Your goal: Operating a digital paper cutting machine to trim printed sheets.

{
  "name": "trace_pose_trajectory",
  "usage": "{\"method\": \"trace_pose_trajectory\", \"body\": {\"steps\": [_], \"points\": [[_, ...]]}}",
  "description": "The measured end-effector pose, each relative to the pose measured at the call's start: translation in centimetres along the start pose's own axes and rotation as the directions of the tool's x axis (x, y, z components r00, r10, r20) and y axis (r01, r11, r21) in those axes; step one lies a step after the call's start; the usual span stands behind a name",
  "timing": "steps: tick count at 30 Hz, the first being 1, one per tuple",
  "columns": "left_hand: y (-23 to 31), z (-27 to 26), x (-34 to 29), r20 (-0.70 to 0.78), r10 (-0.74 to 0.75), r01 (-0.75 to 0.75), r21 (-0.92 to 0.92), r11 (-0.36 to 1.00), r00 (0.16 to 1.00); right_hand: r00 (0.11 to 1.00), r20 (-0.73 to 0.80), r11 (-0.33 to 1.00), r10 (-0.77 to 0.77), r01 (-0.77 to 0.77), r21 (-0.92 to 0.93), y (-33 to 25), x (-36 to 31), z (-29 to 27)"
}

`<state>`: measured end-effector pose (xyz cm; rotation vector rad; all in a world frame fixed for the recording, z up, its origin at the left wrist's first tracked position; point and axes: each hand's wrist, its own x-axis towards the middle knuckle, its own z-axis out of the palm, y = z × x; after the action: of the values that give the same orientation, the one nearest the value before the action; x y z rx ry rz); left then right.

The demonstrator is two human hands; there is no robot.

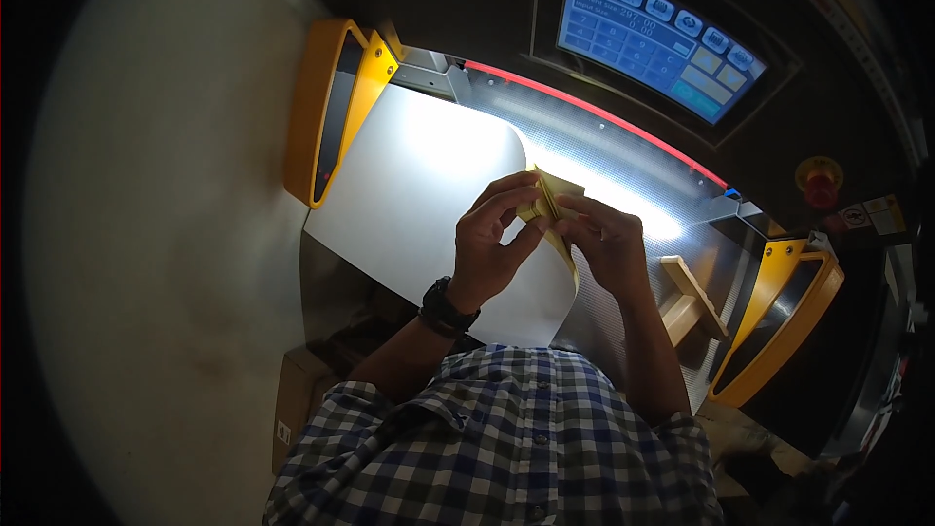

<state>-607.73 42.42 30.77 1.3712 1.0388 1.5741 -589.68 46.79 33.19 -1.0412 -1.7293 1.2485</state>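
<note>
Both of my hands hold a small stack of yellow paper slips (553, 203) above a machine table. My left hand (492, 239) pinches the stack from the left, with a black watch (445, 307) on its wrist. My right hand (609, 244) grips the stack from the right. Under the hands lies a large white sheet (419, 185) on the lit metal table (633, 209).
Yellow side guards stand at the left (331, 107) and right (779, 321) of the table. A blue touch screen (657, 39) and a red round button (820, 182) sit on the machine front. A wooden block (687, 297) rests on the table at the right. A cardboard box (297, 394) stands below left.
</note>
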Motion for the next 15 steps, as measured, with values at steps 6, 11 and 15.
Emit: {"method": "trace_pose_trajectory", "body": {"steps": [6,11,15], "points": [[0.1,0.1,0.0,-0.004,-0.012,0.012,0.001,1.000,1.000,0.997,-0.073,0.995,0.036,-0.029,0.100,-0.1,-0.1,0.5],[0.1,0.1,0.1,0.016,0.001,-0.001,-0.007,1.000,1.000,0.988,0.099,0.992,-0.118,0.122,-0.034,0.7,0.2,-0.7],[-0.2,0.1,0.1,0.007,0.010,-0.010,-0.024,1.000,1.000,0.997,0.057,0.998,-0.058,0.055,0.041,-0.3,0.1,-0.3]]}}
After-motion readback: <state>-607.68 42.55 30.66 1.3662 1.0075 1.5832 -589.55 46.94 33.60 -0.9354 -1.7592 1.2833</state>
